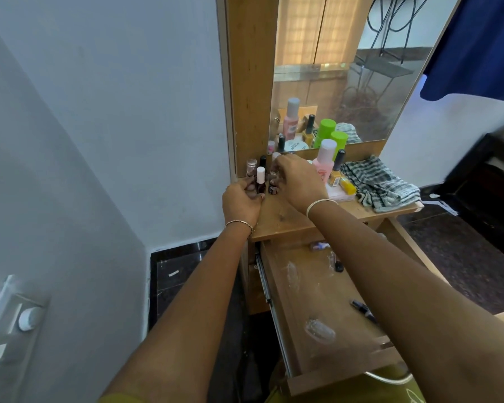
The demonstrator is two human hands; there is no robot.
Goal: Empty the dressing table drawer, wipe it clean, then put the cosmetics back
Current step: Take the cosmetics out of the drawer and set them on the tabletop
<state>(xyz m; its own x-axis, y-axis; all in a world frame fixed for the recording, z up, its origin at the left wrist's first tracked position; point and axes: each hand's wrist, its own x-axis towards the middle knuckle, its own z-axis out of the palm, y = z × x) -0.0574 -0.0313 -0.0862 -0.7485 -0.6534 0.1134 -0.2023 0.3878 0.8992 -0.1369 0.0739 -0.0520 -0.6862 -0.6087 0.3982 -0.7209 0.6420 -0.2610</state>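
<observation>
The wooden drawer (308, 289) is pulled out under the dressing table top (285, 219). White smears mark its floor, and a small tube (319, 245), a dark stick (338, 264) and a black pencil (364, 311) lie in it. On the top's left corner stand several nail polish bottles. My left hand (240, 200) is closed around a dark bottle with a white cap (261, 180). My right hand (297, 181) grips another small dark bottle (272, 189) beside it. A pink bottle (324, 161), a yellow polish bottle (336, 170) and a green-capped bottle (338, 138) stand further right.
A striped grey cloth (381, 184) lies on the right end of the table top. The mirror (340, 71) rises behind the bottles. A white wall with a switch panel (9, 330) is at my left. Dark furniture (495, 181) stands at the right, blue fabric (477, 45) hangs above.
</observation>
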